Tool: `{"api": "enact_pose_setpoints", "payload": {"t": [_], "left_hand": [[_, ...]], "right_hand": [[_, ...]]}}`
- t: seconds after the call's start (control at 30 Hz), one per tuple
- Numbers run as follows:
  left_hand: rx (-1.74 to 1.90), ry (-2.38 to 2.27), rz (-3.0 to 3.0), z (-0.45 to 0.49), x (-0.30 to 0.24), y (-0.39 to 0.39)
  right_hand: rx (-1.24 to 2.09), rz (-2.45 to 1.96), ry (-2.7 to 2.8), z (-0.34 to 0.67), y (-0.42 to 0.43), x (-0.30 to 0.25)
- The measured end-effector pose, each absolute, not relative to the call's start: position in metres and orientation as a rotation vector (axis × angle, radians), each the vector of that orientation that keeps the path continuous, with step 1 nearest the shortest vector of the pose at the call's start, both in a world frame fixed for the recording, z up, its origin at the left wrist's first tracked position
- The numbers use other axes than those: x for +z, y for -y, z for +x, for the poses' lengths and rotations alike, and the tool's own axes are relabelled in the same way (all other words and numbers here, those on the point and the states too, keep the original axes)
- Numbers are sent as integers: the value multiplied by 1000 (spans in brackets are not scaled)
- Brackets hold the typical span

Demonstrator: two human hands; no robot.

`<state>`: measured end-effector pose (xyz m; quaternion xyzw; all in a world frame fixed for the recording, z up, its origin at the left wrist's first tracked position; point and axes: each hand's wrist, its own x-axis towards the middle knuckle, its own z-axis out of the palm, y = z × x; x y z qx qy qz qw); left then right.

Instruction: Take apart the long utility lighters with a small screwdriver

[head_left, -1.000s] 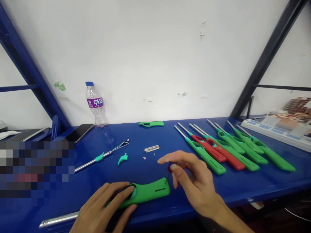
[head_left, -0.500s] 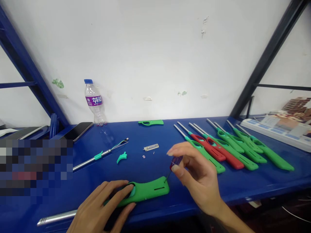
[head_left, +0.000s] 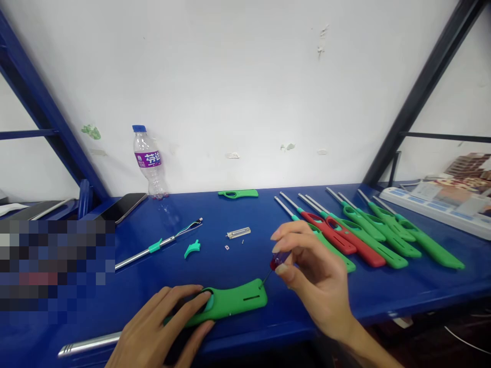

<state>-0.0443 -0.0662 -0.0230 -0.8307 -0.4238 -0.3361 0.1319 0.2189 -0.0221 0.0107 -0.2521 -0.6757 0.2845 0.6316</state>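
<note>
A green long-necked lighter point(head_left: 240, 301) lies on the blue table near its front edge, its metal tube point(head_left: 90, 344) pointing left. My left hand point(head_left: 161, 324) grips the lighter around its trigger end and presses it down. Between the thumb and fingers of my right hand point(head_left: 316, 276) is a small screwdriver point(head_left: 276, 261) with a dark red and purple handle. Its thin shaft slants down to the hole at the right end of the lighter's handle. Whether the tip sits in a screw there is too small to tell.
Behind my hands lie a clear fuel tank point(head_left: 238, 233), a teal trigger point(head_left: 192, 249), a metal tube with wires point(head_left: 157, 245) and a green half shell point(head_left: 238, 193). Several lighters point(head_left: 368, 240) lie at right. A bottle point(head_left: 149, 161) and a phone point(head_left: 125, 207) are at back left.
The right hand has shifted slightly right and its fingers have turned a little on the screwdriver, whose handle leans further right. The left hand and the lighter have stayed in place.
</note>
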Motion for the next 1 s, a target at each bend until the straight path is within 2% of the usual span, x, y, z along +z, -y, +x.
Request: {"api": "enact_pose_setpoints", "payload": {"t": [0.37, 0.57, 0.8, 1.0], "left_hand": [[-952, 1248, -2389, -44, -22, 70], [-900, 1295, -2395, -46, -26, 72], [-944, 1256, -2382, -48, -28, 72], [-940, 1245, -2349, -50, -32, 70]], "right_hand": [[626, -597, 1554, 220, 23, 10], [490, -635, 1503, 219, 22, 9], [582, -599, 1491, 216, 24, 4], [520, -612, 1522, 215, 25, 7]]}}
